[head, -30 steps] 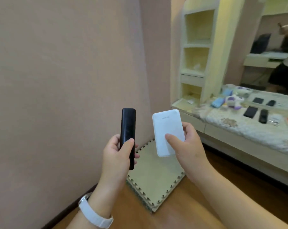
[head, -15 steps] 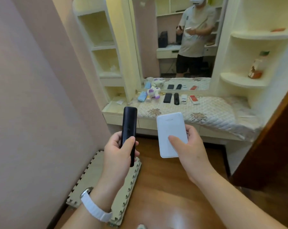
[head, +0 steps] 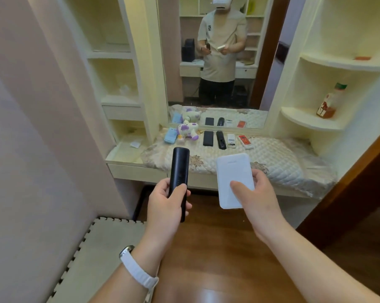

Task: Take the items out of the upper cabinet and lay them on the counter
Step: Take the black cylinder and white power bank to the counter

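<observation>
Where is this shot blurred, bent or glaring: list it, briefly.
Head view: wide-angle distortion tilts and bows the shelves; light is soft and even, no hard shadows; faint sheen on the wooden floor; the black remote and white power bank are sharp, the bottle on the right shelf slightly soft.

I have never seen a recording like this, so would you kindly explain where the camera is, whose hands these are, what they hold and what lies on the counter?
There is no machine here: a person wears a wide-angle camera on the head, looking down at their own hands. The left hand grips a slim black remote; the right hand holds a flat white power bank. Ahead, the quilt-covered counter carries a blue case, a plush toy, a black slab, a dark remote, a white remote and a red remote. The mirror shows the person's reflection.
</observation>
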Motion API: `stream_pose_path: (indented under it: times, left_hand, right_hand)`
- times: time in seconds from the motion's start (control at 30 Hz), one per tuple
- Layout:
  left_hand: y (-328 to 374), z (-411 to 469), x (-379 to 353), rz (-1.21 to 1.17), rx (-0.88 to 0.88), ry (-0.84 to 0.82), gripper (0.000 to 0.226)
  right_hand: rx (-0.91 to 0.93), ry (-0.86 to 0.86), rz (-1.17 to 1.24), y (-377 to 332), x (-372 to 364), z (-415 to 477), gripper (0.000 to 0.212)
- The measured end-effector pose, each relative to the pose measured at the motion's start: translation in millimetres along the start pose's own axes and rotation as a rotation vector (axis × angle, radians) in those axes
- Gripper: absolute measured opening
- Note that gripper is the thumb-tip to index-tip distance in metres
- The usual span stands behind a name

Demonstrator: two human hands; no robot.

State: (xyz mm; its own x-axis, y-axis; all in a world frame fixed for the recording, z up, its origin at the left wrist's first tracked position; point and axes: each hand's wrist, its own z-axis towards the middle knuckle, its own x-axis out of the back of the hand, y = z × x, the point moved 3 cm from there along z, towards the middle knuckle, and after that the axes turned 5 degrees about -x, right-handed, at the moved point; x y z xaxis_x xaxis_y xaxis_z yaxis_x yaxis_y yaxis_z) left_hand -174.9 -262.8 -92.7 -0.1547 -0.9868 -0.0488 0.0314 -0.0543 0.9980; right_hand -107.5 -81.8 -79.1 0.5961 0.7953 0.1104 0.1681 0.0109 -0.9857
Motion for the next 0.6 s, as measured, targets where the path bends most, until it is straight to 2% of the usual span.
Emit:
stream_pose_path:
  times: [0.23, 0.6]
  left_hand:
    - [-29, 68, -9, -0.052, 0.076, -0.106, 0.005]
    - [-53, 118, -127, 0.002, 0.162, -0.332, 0.009]
  right_hand:
    - [-0.025, 0.112, -0.046, 6, -17, 36, 0.031]
    - [-0.084, 0.369, -0.008, 36, 66, 117, 0.032]
